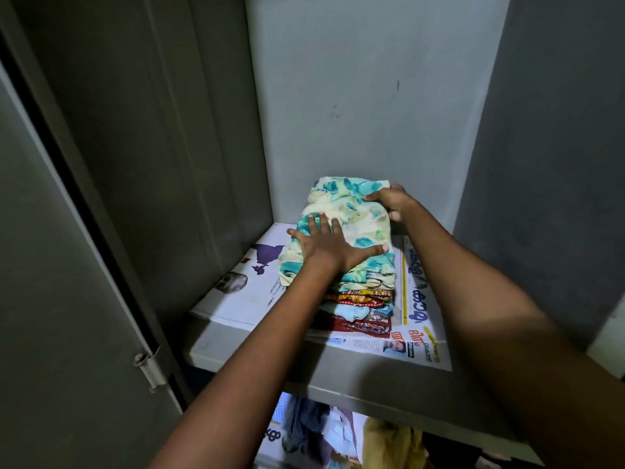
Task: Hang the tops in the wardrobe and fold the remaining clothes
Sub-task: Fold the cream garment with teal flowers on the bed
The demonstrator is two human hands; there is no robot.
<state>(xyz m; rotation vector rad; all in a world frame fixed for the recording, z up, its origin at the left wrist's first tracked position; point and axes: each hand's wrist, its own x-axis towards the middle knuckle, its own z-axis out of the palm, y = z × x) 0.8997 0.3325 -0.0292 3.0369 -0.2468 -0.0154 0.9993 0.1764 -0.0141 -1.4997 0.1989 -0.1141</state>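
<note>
- Head view: left hand point(329, 247) presses flat on the floral folded garment point(351, 218) topping the stack of folded clothes point(358, 309) on the wardrobe shelf point(236, 353).
- Right hand point(394, 201) grasps its far corner.
- Folding looks mostly done; hanging isn't visible.

You've got a folded cream cloth with teal flowers point(348, 228) lying flat on top of the stack of folded clothes point(362, 306), whose red, orange and pale blue layers show at the front edge. The stack sits square on the newspaper-lined wardrobe shelf point(257, 353), back toward twelve o'clock, close to the rear wall, right of the shelf's middle.
</note>
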